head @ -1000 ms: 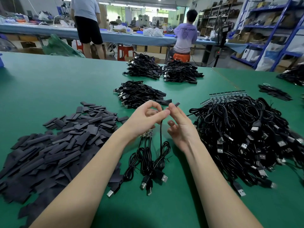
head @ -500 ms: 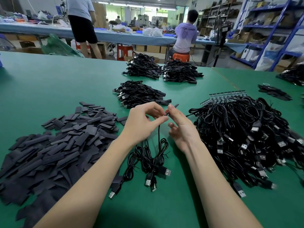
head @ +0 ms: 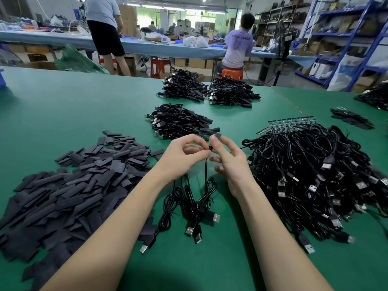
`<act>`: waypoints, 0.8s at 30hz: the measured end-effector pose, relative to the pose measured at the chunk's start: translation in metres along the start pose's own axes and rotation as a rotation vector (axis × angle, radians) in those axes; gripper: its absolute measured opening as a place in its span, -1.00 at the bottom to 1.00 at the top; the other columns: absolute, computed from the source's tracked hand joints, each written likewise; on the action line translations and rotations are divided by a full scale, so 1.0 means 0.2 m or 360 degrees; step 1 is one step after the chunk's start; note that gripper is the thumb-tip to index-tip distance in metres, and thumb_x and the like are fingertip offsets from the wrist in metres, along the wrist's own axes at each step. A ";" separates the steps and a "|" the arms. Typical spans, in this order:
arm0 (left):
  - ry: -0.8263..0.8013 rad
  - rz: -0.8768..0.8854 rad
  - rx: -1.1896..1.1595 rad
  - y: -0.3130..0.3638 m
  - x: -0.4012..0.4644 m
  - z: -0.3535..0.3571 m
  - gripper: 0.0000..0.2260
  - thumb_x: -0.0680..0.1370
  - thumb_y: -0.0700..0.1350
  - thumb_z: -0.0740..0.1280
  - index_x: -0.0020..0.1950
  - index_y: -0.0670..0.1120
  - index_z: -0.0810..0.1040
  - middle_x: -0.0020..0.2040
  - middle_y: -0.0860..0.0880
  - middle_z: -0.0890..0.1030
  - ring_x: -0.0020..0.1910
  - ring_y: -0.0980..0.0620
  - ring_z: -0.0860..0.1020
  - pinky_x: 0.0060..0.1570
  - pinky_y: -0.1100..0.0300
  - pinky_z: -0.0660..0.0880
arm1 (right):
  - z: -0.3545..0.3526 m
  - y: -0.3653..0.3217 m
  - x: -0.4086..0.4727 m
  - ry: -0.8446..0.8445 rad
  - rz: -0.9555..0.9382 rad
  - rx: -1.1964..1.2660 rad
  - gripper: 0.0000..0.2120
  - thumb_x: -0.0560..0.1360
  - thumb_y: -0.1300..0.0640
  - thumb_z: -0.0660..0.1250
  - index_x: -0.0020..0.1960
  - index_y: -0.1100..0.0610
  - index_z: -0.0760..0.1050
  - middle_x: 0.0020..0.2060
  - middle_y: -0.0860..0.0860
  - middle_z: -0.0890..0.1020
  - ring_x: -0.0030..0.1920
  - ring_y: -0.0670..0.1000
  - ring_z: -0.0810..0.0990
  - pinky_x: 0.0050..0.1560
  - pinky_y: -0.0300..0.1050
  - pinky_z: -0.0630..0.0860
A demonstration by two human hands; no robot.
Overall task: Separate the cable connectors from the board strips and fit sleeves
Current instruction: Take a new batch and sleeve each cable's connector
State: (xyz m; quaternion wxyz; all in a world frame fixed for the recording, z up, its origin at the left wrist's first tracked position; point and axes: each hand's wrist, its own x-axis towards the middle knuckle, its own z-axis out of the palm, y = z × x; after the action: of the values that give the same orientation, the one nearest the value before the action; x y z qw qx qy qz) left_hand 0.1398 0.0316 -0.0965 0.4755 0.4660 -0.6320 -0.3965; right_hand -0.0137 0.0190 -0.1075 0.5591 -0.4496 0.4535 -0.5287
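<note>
My left hand (head: 184,156) pinches the top end of a thin black cable (head: 206,171) between thumb and forefinger above the green table. My right hand (head: 228,159) holds a small dark sleeve (head: 217,135) at its fingertips, right beside the cable end. Below my hands a small bunch of black USB cables (head: 189,206) hangs down and lies on the table. A big heap of flat black sleeves (head: 73,181) lies at the left. At the right sits a large pile of cables (head: 315,175) with green board strips (head: 291,122) at its far edge.
Three stacks of sleeved cables lie further back: one (head: 178,120) just beyond my hands and two (head: 207,89) near the table's far edge. A few sleeves (head: 350,119) and another cable pile (head: 373,96) lie at the far right. Two people work at the bench behind.
My hands have lifted slightly and the cable bunch has shifted with them. The sleeve at my right fingertips sits closer to the cable end. The standing person behind has stepped left.
</note>
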 end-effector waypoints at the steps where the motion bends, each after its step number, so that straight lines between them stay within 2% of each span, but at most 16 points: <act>1: 0.0022 -0.0041 -0.0035 0.00 0.00 0.00 -0.90 0.52 -0.15 0.49 -0.09 0.03 0.61 -0.18 0.11 0.73 -0.16 0.26 0.63 -0.21 0.37 0.50 | 0.00 0.00 0.00 -0.0016 -0.0053 -0.0010 -0.75 0.52 -0.14 0.46 0.16 -0.14 0.58 -0.09 -0.14 0.73 -0.08 -0.04 0.63 -0.17 -0.19 0.44; 3: 0.0047 -0.0113 -0.0082 -0.01 0.00 0.01 -0.90 0.53 -0.14 0.48 -0.11 0.05 0.61 -0.14 0.12 0.74 -0.15 0.27 0.63 -0.19 0.33 0.52 | -0.01 0.00 0.00 -0.0044 -0.0163 -0.0051 -0.80 0.56 -0.10 0.43 0.18 -0.18 0.60 -0.10 -0.16 0.75 -0.09 -0.08 0.65 -0.13 -0.19 0.47; 6: 0.0069 -0.0166 -0.0100 -0.01 0.00 0.02 -0.88 0.54 -0.10 0.47 -0.14 0.11 0.62 -0.13 0.10 0.72 -0.15 0.22 0.64 -0.14 0.26 0.51 | -0.02 0.00 0.00 -0.0031 -0.0264 -0.0065 -0.81 0.57 -0.03 0.45 0.17 -0.21 0.61 -0.14 -0.13 0.76 -0.20 -0.18 0.62 -0.18 -0.25 0.50; 9: 0.0037 -0.0204 -0.0126 0.00 -0.01 0.04 -0.92 0.54 -0.03 0.47 -0.10 0.09 0.59 -0.07 0.08 0.74 -0.15 0.23 0.63 -0.17 0.31 0.49 | -0.01 0.00 0.00 -0.0018 -0.0318 0.0001 -0.79 0.56 0.03 0.46 0.18 -0.16 0.61 -0.17 -0.05 0.76 -0.19 -0.13 0.63 -0.28 -0.32 0.51; 11: 0.0030 -0.0238 -0.0166 0.00 -0.01 0.05 -0.90 0.54 -0.02 0.47 -0.06 0.05 0.57 -0.05 0.05 0.75 -0.17 0.25 0.61 -0.17 0.30 0.47 | 0.00 0.00 0.00 -0.0004 -0.0335 0.0011 -0.79 0.55 0.03 0.48 0.17 -0.14 0.62 -0.18 -0.04 0.75 -0.17 -0.12 0.65 -0.27 -0.33 0.50; 15: 0.0098 -0.0292 -0.0259 0.00 -0.02 0.07 -0.91 0.52 -0.04 0.49 -0.09 0.04 0.59 -0.07 0.01 0.75 -0.19 0.23 0.60 -0.11 0.21 0.44 | -0.01 0.00 0.01 0.0028 -0.0330 0.0041 -0.82 0.54 0.00 0.49 0.13 -0.13 0.62 -0.13 -0.07 0.76 -0.11 -0.11 0.69 -0.27 -0.33 0.52; 18: 0.0093 -0.0330 -0.0357 0.00 -0.02 0.07 -0.90 0.51 -0.06 0.50 -0.07 0.02 0.60 -0.08 0.01 0.75 -0.20 0.24 0.61 -0.13 0.23 0.44 | -0.02 0.00 0.01 0.0042 -0.0322 0.0058 -0.83 0.53 -0.02 0.49 0.11 -0.13 0.62 -0.09 -0.06 0.77 -0.09 -0.13 0.70 -0.24 -0.29 0.53; 24: 0.0120 -0.0414 -0.0576 0.00 -0.01 0.08 -0.87 0.49 -0.13 0.52 -0.12 0.02 0.59 -0.21 0.06 0.71 -0.22 0.20 0.63 -0.19 0.25 0.39 | 0.03 0.03 0.00 0.0138 -0.0287 0.0111 -0.81 0.49 0.00 0.54 0.10 -0.09 0.67 -0.18 -0.07 0.76 -0.27 -0.19 0.60 -0.31 -0.33 0.50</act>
State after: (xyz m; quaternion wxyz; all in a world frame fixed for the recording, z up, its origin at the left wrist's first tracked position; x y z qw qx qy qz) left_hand 0.1252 0.0346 -0.1002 0.5195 0.4653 -0.4669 -0.5436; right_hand -0.0072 0.0196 -0.1118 0.5044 -0.4458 0.4163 -0.6112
